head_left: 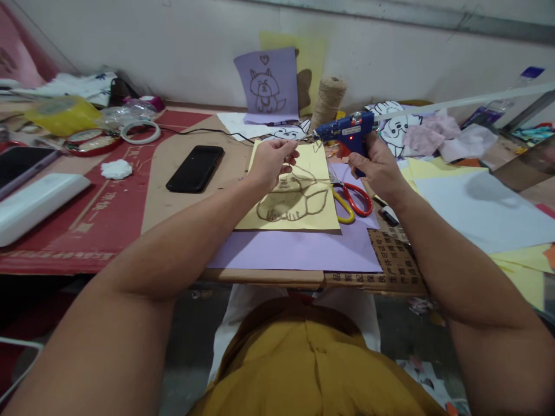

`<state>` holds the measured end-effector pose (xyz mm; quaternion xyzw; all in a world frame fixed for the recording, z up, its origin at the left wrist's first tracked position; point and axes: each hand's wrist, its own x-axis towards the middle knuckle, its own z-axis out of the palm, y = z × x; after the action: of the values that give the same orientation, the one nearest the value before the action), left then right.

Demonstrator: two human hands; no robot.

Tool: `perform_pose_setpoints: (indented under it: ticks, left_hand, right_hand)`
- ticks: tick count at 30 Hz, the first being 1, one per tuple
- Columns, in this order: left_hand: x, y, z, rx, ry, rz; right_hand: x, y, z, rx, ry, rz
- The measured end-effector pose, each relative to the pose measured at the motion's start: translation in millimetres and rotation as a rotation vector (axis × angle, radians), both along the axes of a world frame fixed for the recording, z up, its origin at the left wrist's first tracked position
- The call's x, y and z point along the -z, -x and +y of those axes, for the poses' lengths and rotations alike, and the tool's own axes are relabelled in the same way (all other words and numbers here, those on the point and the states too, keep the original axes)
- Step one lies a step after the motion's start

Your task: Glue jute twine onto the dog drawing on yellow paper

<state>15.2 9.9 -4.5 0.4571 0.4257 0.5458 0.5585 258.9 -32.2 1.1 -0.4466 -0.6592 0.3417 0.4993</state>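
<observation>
My right hand [379,167] is wrapped round the handle of a blue hot glue gun [353,127], its nozzle pointing left and a small red light lit. My left hand [276,162] is pinched above a yellow sheet [247,222], holding what looks like a thin strand of twine [314,178]. The sheet bears a brown outlined animal figure [284,202], its upper part hidden by my left hand. Beneath it lies a purple sheet [295,251]. Scissors [358,199] with red and yellow handles rest by its right edge.
A cone of twine [329,101] stands behind, beside a purple card [273,84] with an animal outline leaning on the wall. To the left lie a black phone [195,169], a tape roll [141,132] and a white case [41,205]. Paper sheets [489,211] cover the right side.
</observation>
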Motion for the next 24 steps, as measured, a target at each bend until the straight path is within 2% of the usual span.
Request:
perform_pose_setpoints:
  ticks: [10, 24]
  left_hand:
    - [3.2, 1.5, 1.9, 0.02, -0.018, 0.017]
    - [-2.8, 0.4, -2.6, 0.018, -0.022, 0.061]
  right_hand:
    - [2.6, -0.3, 1.4, 0.009, -0.005, -0.018]
    - [3.5, -0.2, 2.6, 0.014, 0.004, 0.018]
